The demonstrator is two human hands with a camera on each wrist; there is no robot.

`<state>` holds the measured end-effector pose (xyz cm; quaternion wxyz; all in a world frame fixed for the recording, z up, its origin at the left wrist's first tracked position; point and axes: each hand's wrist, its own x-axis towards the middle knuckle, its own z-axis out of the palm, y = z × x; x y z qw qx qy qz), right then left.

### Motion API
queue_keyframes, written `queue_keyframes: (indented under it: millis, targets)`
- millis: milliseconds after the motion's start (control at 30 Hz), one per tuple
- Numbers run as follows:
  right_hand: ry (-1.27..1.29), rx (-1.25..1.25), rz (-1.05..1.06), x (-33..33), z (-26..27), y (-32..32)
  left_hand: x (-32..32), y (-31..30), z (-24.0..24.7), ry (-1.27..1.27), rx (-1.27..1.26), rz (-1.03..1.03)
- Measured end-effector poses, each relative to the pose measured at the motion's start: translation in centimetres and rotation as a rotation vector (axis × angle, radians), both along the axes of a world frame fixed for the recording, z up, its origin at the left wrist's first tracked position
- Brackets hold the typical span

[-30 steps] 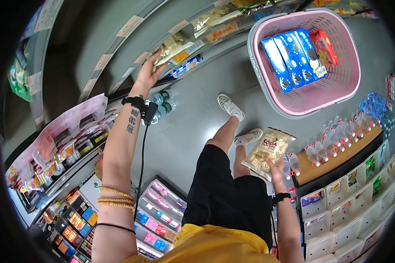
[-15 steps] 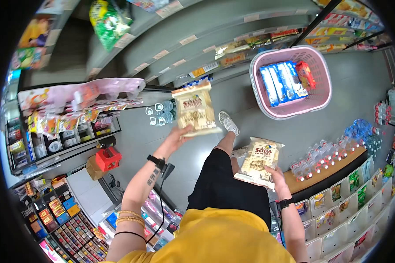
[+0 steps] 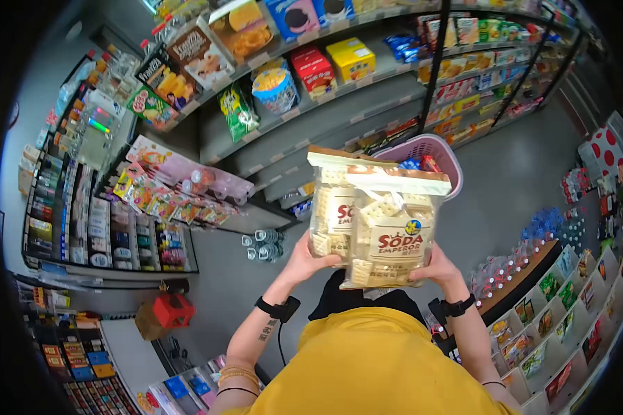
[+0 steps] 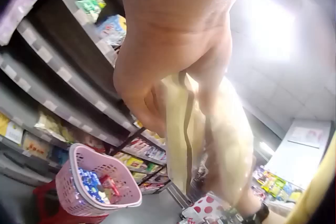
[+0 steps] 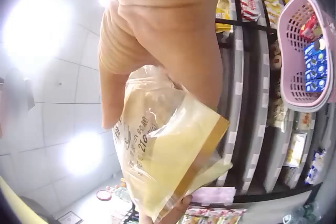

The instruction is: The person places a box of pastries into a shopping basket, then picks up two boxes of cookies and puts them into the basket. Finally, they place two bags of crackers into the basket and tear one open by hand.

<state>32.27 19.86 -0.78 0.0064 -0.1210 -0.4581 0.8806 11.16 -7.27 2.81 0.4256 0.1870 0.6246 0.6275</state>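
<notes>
Two clear bags of soda crackers are held up side by side in front of the yellow shirt. My left hand point(image 3: 310, 261) pinches the lower left edge of the left bag point(image 3: 332, 207), thumb in front. The right bag point(image 3: 394, 238) overlaps it in front, its lower right edge gripped by my right hand point(image 3: 439, 268). In the left wrist view the left hand point(image 4: 173, 50) holds a bag point(image 4: 181, 134) from above. The right wrist view has the right hand point(image 5: 163, 40) round a bag point(image 5: 157, 140) with printed text.
Behind the bags stands a pink basket point(image 3: 439, 149) with blue packs and a red pack, partly hidden. Stocked shelves point(image 3: 367, 90) curve across the back. Water bottles point(image 3: 263, 245) stand on the floor at left, more bottles point(image 3: 509, 266) at right beside white bins point(image 3: 561, 346).
Both bags have been raised and brought together, the right one now overlapping the left. The head view has tilted up, showing more upper shelves, and the basket is now partly covered.
</notes>
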Motion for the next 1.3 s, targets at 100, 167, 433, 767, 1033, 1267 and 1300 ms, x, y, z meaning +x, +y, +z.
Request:
queue_keyframes:
  millis: [100, 167, 433, 767, 1033, 1267, 1300]
  targets:
    - [0.126, -0.104, -0.051, -0.2, 1.6, -0.5, 1.5, 2.0, 2.1, 0.173, 0.091, -0.036]
    - [0.118, -0.221, -0.168, 0.6, 1.2, -0.5, 2.1, 2.8, 3.0, 0.247, 0.133, -0.052]
    - [0.185, -0.199, -0.379, 0.8, 4.3, 0.3, 2.8, 5.5, 6.5, 0.219, 0.117, -0.153]
    - [0.198, -0.615, -0.394, 1.7, 3.6, 3.7, 1.1, 10.4, 8.5, 0.139, 0.166, -0.508]
    - [0.162, -0.538, -0.400, 0.9, 2.3, 4.2, -2.4, 15.9, 6.0, 0.060, 0.248, -0.345]
    - [-0.039, -0.282, -0.391, 0.5, 2.5, 6.5, -1.0, 17.2, 4.4, 0.086, 0.056, -0.301]
    - [-0.047, -0.231, -0.391, 0.3, 3.0, 7.0, -0.7, 17.5, 4.0, 0.091, 0.051, -0.289]
